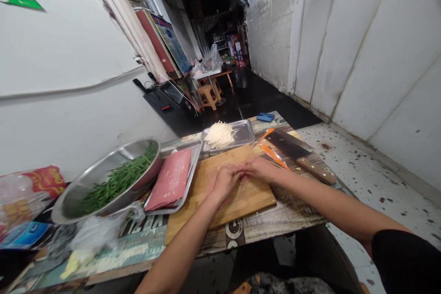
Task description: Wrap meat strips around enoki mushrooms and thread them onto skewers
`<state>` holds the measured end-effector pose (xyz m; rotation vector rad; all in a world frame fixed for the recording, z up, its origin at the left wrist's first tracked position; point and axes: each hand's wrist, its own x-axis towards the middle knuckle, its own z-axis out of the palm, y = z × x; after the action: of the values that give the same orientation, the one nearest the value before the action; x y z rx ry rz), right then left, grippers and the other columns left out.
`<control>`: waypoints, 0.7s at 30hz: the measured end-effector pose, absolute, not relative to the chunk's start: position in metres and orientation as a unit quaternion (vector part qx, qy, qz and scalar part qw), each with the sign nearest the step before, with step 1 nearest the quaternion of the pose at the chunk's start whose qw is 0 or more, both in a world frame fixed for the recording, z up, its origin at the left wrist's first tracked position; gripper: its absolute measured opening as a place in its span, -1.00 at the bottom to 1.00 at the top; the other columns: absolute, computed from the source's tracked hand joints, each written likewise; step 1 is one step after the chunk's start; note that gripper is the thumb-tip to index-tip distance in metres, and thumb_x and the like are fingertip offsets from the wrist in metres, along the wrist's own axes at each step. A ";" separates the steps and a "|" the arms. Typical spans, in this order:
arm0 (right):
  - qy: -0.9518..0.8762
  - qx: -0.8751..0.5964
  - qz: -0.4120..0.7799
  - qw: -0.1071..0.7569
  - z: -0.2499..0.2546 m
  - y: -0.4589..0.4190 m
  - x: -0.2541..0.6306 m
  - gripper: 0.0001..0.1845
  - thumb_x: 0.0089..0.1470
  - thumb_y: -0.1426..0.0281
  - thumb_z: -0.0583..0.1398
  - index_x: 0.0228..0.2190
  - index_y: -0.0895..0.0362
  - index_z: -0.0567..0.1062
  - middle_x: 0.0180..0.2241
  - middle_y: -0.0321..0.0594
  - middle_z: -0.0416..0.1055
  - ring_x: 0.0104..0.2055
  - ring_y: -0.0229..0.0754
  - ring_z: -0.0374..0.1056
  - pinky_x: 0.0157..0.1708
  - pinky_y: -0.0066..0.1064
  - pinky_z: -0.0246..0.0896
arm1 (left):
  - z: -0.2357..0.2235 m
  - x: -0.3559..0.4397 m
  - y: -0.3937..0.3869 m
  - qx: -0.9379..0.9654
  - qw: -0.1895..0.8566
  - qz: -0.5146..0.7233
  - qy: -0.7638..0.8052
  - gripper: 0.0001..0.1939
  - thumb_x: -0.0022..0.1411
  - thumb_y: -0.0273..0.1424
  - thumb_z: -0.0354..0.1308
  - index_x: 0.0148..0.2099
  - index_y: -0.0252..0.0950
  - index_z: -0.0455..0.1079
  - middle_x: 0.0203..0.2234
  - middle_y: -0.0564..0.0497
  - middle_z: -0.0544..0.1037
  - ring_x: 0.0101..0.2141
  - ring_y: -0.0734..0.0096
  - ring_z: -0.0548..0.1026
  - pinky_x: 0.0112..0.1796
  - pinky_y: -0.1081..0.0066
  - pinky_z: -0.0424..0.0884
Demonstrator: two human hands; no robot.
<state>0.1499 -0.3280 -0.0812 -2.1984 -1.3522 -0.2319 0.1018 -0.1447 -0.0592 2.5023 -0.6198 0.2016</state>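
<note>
Both my hands meet over the wooden cutting board (206, 179) on the table. My left hand (224, 183) has its fingers curled, fingertips touching those of my right hand (257, 168), which is also closed in a pinch. What they hold between them is too small to make out. A cleaver (299, 155) with a wooden handle lies just right of the board, beside orange plastic wrapping (272, 154).
A steel bowl of green stalks (113, 179) sits at left. A steel tray holds a pink slab (170, 179); a second tray holds white enoki mushrooms (219, 134). Plastic bags and packets (31, 202) lie at far left. A blue object (265, 117) rests at the table's far edge.
</note>
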 end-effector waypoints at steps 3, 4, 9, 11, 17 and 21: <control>-0.504 -0.828 -0.053 0.241 -0.073 -0.329 0.156 -0.79 0.15 0.49 0.16 -0.44 0.20 0.58 -0.45 -0.17 0.46 -0.35 -0.21 0.30 -0.30 -0.44 0.12 | -0.060 0.097 -0.144 0.946 0.201 0.115 -0.225 -0.85 0.20 -0.41 0.21 -0.16 -0.16 0.54 -0.32 0.04 0.62 -0.28 0.31 0.48 -0.15 0.27 0.24; -0.499 -0.832 -0.049 0.236 -0.071 -0.329 0.157 -0.79 0.14 0.51 0.16 -0.46 0.21 0.58 -0.45 -0.16 0.45 -0.35 -0.22 0.29 -0.32 -0.45 0.11 | -0.059 0.096 -0.144 0.949 0.178 0.125 -0.227 -0.88 0.21 -0.39 0.21 -0.20 -0.17 0.54 -0.34 0.04 0.61 -0.28 0.30 0.47 -0.15 0.25 0.21; -0.478 -0.849 -0.050 0.219 -0.064 -0.330 0.161 -0.84 0.10 0.47 0.22 -0.46 0.21 0.60 -0.40 -0.14 0.46 -0.33 -0.21 0.30 -0.35 -0.47 0.08 | -0.054 0.092 -0.148 0.959 0.114 0.133 -0.224 -0.91 0.22 -0.36 0.20 -0.27 -0.18 0.54 -0.33 0.00 0.58 -0.23 0.25 0.41 -0.19 0.24 0.13; -0.483 -0.849 -0.037 0.211 -0.064 -0.329 0.164 -0.85 0.09 0.47 0.23 -0.46 0.18 0.61 -0.44 -0.17 0.45 -0.36 -0.22 0.29 -0.38 -0.48 0.06 | -0.053 0.093 -0.150 0.963 0.099 0.117 -0.222 -0.91 0.22 -0.36 0.19 -0.27 -0.21 0.53 -0.35 -0.01 0.57 -0.24 0.25 0.41 -0.20 0.25 0.13; -0.485 -0.846 -0.009 0.222 -0.062 -0.330 0.167 -0.85 0.09 0.47 0.22 -0.41 0.12 0.63 -0.48 -0.23 0.45 -0.43 -0.26 0.26 -0.43 -0.49 -0.01 | -0.046 0.102 -0.155 0.970 0.091 0.075 -0.210 -0.80 0.25 -0.36 0.12 -0.39 -0.29 0.48 -0.40 -0.07 0.56 -0.32 0.26 0.43 -0.26 0.31 0.16; -0.470 -0.860 -0.036 0.195 -0.058 -0.329 0.157 -0.81 0.16 0.45 0.18 -0.39 0.17 0.61 -0.45 -0.20 0.48 -0.37 -0.22 0.28 -0.37 -0.45 0.01 | -0.041 0.112 -0.154 0.972 0.124 -0.002 -0.198 -0.81 0.22 -0.42 0.09 -0.39 -0.30 0.50 -0.40 -0.06 0.58 -0.33 0.30 0.46 -0.25 0.36 0.20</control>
<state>0.1567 -0.3295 -0.0575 -2.4118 -1.3165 -0.1000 0.1120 -0.1537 -0.0412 2.8354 -0.5783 -0.0060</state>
